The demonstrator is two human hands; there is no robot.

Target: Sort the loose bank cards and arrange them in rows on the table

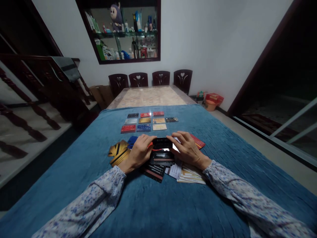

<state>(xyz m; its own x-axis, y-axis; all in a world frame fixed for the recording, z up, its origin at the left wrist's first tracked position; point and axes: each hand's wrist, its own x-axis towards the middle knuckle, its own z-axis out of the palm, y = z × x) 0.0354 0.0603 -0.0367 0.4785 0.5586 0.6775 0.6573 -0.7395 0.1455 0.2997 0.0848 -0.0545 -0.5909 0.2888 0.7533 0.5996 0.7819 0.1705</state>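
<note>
Holding black card [162,142] tilted up, L hand [141,150] & R hand [185,147] fingers clamped on its ends, above loose cards [155,172]. Approx 10 laid cards [145,120] in 3 rows, twd table's [153,96] far edge; loose ones prob. left.

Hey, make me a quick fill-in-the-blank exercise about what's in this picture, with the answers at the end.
1. A black card is held between the left hand and right hand; the gold-and-black cards lie nearer the ____ hand.
2. The cloth is coloured ____.
3. The laid-out cards form ____ rows.
4. Along the wall stand ____ chairs.

Missing words: left; blue; three; four.
</note>
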